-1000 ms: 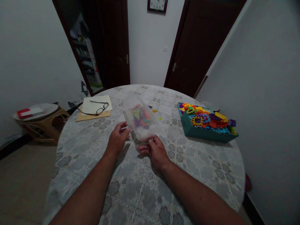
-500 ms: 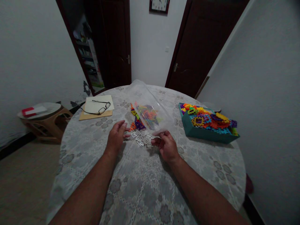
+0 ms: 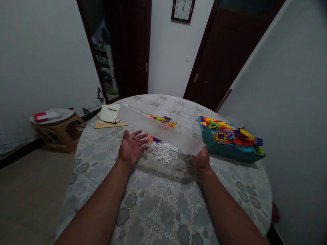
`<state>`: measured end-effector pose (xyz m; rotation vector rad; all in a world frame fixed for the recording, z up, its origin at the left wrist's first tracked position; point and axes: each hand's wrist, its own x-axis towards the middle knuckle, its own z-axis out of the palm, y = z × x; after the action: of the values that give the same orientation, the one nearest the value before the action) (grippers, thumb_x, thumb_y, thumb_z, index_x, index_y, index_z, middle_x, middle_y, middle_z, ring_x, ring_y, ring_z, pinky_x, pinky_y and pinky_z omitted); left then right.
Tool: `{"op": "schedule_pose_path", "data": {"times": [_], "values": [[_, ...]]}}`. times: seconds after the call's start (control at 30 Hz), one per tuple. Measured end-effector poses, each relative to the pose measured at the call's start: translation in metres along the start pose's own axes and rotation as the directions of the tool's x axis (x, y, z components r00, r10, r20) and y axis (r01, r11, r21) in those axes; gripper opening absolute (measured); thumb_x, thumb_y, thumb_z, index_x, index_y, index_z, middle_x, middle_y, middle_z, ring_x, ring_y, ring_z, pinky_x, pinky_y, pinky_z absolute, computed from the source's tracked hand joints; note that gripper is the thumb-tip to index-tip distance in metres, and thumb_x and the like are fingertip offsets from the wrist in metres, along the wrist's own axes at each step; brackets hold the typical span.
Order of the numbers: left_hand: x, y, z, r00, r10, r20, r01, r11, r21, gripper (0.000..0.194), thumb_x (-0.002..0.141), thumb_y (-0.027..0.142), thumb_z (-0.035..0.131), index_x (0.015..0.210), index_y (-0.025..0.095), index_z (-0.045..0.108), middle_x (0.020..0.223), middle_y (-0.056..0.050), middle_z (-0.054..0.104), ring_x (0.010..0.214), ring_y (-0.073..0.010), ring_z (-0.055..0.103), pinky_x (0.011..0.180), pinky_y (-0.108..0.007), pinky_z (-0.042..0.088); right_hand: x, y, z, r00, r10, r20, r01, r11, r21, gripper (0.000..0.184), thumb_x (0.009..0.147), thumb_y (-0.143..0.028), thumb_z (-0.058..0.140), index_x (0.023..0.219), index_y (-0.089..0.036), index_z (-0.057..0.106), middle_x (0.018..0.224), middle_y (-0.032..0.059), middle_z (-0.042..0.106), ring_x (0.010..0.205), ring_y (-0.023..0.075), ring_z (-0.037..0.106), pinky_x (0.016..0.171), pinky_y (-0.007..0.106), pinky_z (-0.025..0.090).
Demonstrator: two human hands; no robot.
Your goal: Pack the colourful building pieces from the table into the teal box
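Observation:
My right hand (image 3: 202,158) is closed on the near right corner of a shallow, translucent plastic box (image 3: 158,129). The box hangs tilted above the table, its long side facing me. Fingers spread and palm turned inward, my left hand (image 3: 134,146) is near the box's lower left edge and holds nothing. Below lies a heap of small white square plastic frames (image 3: 163,152). Colourful toothed plastic pieces (image 3: 163,119) show behind the box, and a few orange and purple ones (image 3: 151,138) lie under it, partly hidden.
A teal box (image 3: 230,153) full of colourful gear-like pieces stands at the right. Papers (image 3: 108,112) with eyeglasses (image 3: 108,121) on them lie at the back left. The round table has a patterned cloth (image 3: 153,211). A stool (image 3: 61,131) stands left.
My right hand has moved right, swinging the plastic box up and level across the pile, so its side now faces me. My left hand has spread its fingers. The view has tipped slightly.

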<state>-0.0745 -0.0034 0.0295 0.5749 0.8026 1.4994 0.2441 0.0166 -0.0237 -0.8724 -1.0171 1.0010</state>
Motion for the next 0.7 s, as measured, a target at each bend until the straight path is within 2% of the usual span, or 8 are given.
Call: {"op": "schedule_pose_path", "data": {"times": [0.13, 0.27, 0.37, 0.43, 0.6, 0.67, 0.7], "values": [[-0.003, 0.009, -0.006, 0.996, -0.058, 0.067, 0.063, 0.995, -0.073, 0.07, 0.097, 0.082, 0.048, 0.125, 0.019, 0.064, 0.113, -0.015, 0.073, 0.091, -0.0312, 0.077, 0.059, -0.041, 0.066, 0.009, -0.004, -0.02, 0.997, -0.074, 0.006, 0.073, 0.997, 0.038, 0.03, 0.077, -0.055, 0.073, 0.077, -0.026, 0.067, 0.088, 0.0053, 0.071, 0.084, 0.024, 0.064, 0.074, 0.035, 0.053], [-0.006, 0.017, -0.012, 0.978, -0.123, 0.169, 0.133, 0.99, -0.053, 0.083, 0.091, 0.087, 0.052, 0.138, 0.02, 0.062, 0.126, -0.02, 0.073, 0.103, -0.0366, 0.077, 0.065, -0.045, 0.068, 0.013, -0.018, -0.029, 0.995, -0.095, 0.024, 0.095, 0.995, 0.008, 0.041, 0.077, -0.064, 0.077, 0.075, -0.026, 0.065, 0.086, 0.0042, 0.067, 0.089, 0.0253, 0.064, 0.086, 0.039, 0.055], [-0.009, 0.022, -0.014, 0.957, -0.167, 0.239, 0.175, 0.985, -0.011, 0.089, 0.091, 0.092, 0.049, 0.144, 0.022, 0.061, 0.136, -0.022, 0.071, 0.108, -0.0377, 0.077, 0.067, -0.047, 0.069, 0.013, -0.037, -0.035, 0.997, -0.059, 0.051, 0.059, 0.998, 0.01, 0.059, 0.09, -0.08, 0.06, 0.067, -0.026, 0.063, 0.084, 0.0053, 0.063, 0.089, 0.0259, 0.064, 0.091, 0.042, 0.055], [-0.01, 0.024, -0.015, 0.936, -0.209, 0.284, 0.205, 0.978, 0.044, 0.093, 0.092, 0.093, 0.045, 0.147, 0.02, 0.061, 0.141, -0.024, 0.07, 0.109, -0.0385, 0.077, 0.068, -0.048, 0.069, 0.01, -0.048, -0.04, 0.997, -0.04, 0.064, 0.041, 0.999, -0.021, 0.068, 0.093, -0.085, 0.052, 0.061, -0.026, 0.06, 0.08, 0.0052, 0.058, 0.085, 0.0255, 0.062, 0.093, 0.044, 0.056], [-0.013, 0.023, -0.014, 0.882, -0.326, 0.339, 0.282, 0.943, 0.175, 0.093, 0.092, 0.091, 0.049, 0.148, 0.017, 0.062, 0.139, -0.026, 0.072, 0.101, -0.0391, 0.08, 0.061, -0.045, 0.067, 0.006, -0.062, -0.058, 0.993, -0.114, 0.019, 0.115, 0.97, -0.213, 0.066, 0.09, -0.083, 0.06, 0.057, -0.026, 0.052, 0.073, 0.0037, 0.052, 0.079, 0.0244, 0.058, 0.091, 0.044, 0.059], [-0.015, 0.021, -0.014, 0.877, -0.331, 0.348, 0.279, 0.941, 0.193, 0.089, 0.092, 0.087, 0.054, 0.15, 0.02, 0.061, 0.136, -0.024, 0.074, 0.098, -0.0382, 0.081, 0.06, -0.044, 0.066, 0.004, -0.068, -0.069, 0.992, -0.124, 0.033, 0.126, 0.91, -0.395, 0.065, 0.09, -0.083, 0.058, 0.059, -0.027, 0.051, 0.07, 0.0037, 0.052, 0.075, 0.024, 0.057, 0.085, 0.042, 0.059], [-0.016, 0.02, -0.014, 0.876, -0.329, 0.353, 0.271, 0.941, 0.203, 0.087, 0.092, 0.085, 0.057, 0.151, 0.021, 0.061, 0.135, -0.023, 0.075, 0.098, -0.0378, 0.081, 0.061, -0.044, 0.066, 0.003, -0.073, -0.076, 0.992, -0.119, 0.047, 0.127, 0.853, -0.506, 0.064, 0.091, -0.083, 0.054, 0.06, -0.027, 0.052, 0.068, 0.0038, 0.052, 0.072, 0.0237, 0.056, 0.081, 0.041, 0.059]]}}
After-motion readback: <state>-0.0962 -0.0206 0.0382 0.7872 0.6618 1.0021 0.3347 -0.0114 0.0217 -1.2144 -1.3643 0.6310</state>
